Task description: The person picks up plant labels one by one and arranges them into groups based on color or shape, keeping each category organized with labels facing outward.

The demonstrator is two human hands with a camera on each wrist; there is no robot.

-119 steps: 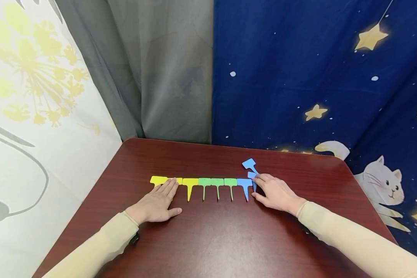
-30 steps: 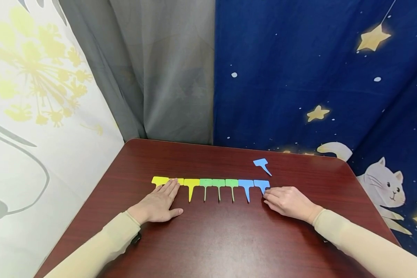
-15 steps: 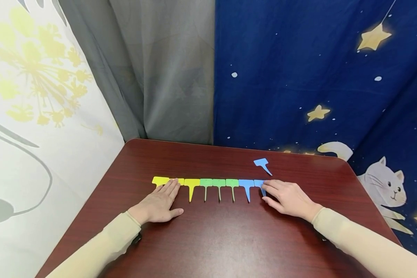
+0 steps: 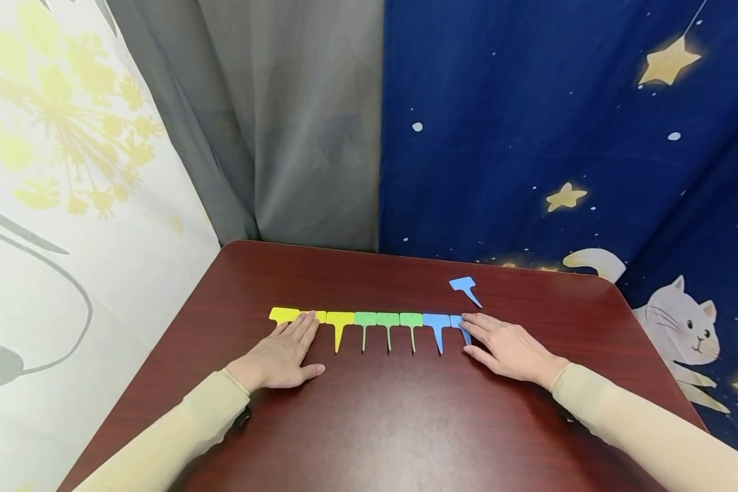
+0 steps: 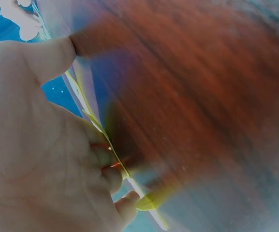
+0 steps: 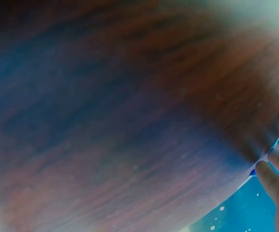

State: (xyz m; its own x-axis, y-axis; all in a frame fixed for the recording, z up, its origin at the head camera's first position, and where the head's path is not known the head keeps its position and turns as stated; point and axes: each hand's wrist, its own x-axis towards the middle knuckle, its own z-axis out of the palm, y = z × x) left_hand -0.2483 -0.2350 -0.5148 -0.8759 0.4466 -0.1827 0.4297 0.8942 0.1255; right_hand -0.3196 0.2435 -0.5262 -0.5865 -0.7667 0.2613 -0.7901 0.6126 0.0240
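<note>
Flat T-shaped plant labels lie side by side with their stems toward me. At the left end are a yellow label (image 4: 283, 314), one partly under my hand, and another yellow label (image 4: 339, 320). Three green labels (image 4: 387, 319) follow, then a blue label (image 4: 436, 321) and the end blue label (image 4: 459, 322). My left hand (image 4: 277, 357) rests with straight fingers (image 4: 299, 331) over the second yellow label. Fingers of my right hand (image 4: 509, 348) lie on the end blue label, covering part of its head. Another blue label (image 4: 465, 287) lies slanted behind the row.
Everything lies on a dark red wooden table (image 4: 369, 424) with rounded back corners. A grey curtain (image 4: 316, 137) and a blue star-patterned curtain (image 4: 498, 150) hang behind it. On the left stands a white patterned cloth (image 4: 98, 273).
Over four seconds the end blue label has come into line and the slanted one has moved right, apart from it. Lately my right fingers have slid from its stem onto its head. My left hand stays.
</note>
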